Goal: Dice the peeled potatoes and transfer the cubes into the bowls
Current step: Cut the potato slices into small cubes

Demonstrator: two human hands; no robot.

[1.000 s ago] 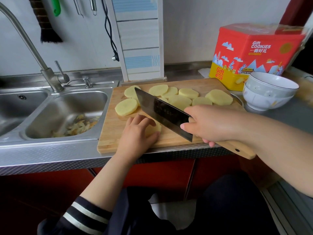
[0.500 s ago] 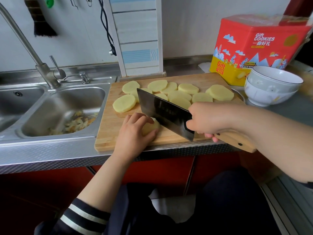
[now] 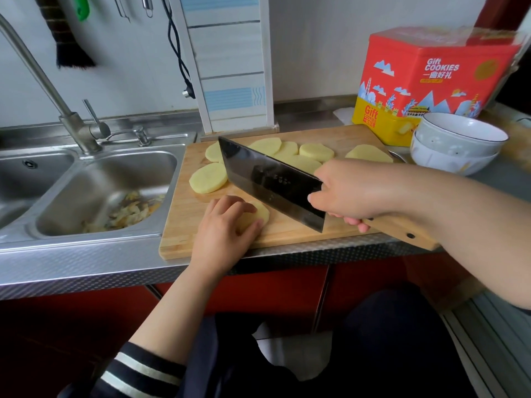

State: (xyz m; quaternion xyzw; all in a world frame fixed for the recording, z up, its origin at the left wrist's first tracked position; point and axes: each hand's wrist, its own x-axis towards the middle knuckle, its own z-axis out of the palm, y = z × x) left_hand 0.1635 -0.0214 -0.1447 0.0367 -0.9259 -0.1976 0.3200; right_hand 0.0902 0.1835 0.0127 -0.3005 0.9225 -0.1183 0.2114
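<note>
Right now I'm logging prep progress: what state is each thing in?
potato slices: sliced, flat on the board, not diced
potato piece: held under the left hand
cleaver: gripped by the right hand, blade lifted and tilted
bowls: stacked; top one looks empty
sink: holds peelings

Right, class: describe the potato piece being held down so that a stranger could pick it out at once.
Start at the wooden cutting board beside the sink. Near its front edge, the left hand presses down on one potato piece. Unlike the slices lying loose further back, it is the only one under fingers.
</note>
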